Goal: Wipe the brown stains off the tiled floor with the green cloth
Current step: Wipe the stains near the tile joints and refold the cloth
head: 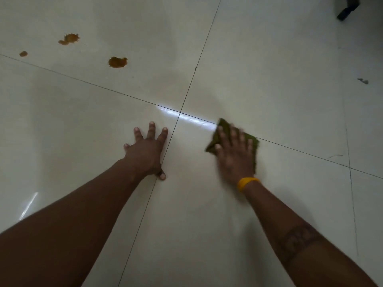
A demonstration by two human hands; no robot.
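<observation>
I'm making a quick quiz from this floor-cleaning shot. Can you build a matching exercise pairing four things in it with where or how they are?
Things:
1. green cloth
2. left hand
3. brown stains
4. yellow wristband

Descriptions:
A. on the far left tile, untouched
B. on the right wrist
C. flat and bare on the floor, fingers spread
D. pressed to the floor under the right hand

Pairs: 1-D, 2-C, 3-A, 4-B
</observation>
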